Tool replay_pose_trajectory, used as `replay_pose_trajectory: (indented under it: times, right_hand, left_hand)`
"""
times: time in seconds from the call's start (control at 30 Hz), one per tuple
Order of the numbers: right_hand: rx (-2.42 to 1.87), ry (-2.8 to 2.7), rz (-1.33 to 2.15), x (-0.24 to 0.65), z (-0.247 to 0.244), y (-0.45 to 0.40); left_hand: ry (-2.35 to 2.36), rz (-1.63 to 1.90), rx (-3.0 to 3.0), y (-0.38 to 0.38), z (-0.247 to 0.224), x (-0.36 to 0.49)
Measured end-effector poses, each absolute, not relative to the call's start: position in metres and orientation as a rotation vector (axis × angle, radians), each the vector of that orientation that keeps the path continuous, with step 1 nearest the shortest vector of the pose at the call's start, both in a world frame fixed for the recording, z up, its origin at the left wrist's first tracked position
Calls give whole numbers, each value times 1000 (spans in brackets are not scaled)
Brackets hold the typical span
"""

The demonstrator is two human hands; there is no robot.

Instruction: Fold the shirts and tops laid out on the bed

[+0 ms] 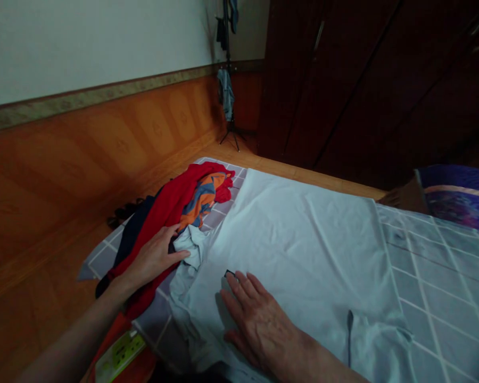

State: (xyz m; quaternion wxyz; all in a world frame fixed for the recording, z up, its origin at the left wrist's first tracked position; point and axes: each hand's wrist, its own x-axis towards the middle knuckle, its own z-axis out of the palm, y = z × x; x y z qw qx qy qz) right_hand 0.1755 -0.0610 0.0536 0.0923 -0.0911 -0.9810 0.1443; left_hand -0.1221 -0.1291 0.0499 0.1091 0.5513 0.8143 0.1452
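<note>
A pale T-shirt (295, 239) lies spread on the bed, its far part fairly smooth and its left edge bunched. My left hand (159, 252) is at that bunched edge, thumb and index finger apart against the cloth; its other fingers are partly hidden. Flat on the shirt rests my right hand (255, 314), fingers stretched out. A small dark mark (229, 273) shows at its fingertips. At the lower right, a sleeve (377, 340) with a dark edge lies folded over.
A heap of red clothing (163, 213) and an orange-and-grey patterned garment (203, 199) lies left of the shirt. Checked bedding (435, 266) shows at right. A power strip (120, 356) is at the lower left. Beyond stand a coat rack (229, 96) and a dark wardrobe (335, 80).
</note>
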Motion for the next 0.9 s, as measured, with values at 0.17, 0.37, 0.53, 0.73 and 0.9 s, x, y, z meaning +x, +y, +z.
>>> replay_pose_trajectory:
  times: [0.17, 0.37, 0.53, 0.73, 0.9]
  right_hand:
    - [-305, -2951, 622, 150, 35, -45]
    - [-290, -2882, 688, 153, 15, -29]
    - [-280, -2844, 699, 156, 12, -27]
    - [-277, -2817, 703, 156, 12, -27]
    - [-274, -2808, 712, 156, 14, -26]
  left_hand:
    - [2279, 607, 1596, -122, 44, -118]
    - [2203, 1004, 1459, -112, 50, -115]
    - [2073, 1482, 863, -114, 53, -127]
    - [1860, 1305, 707, -119, 55, -122]
    - [1713, 1076, 726, -128, 62, -126]
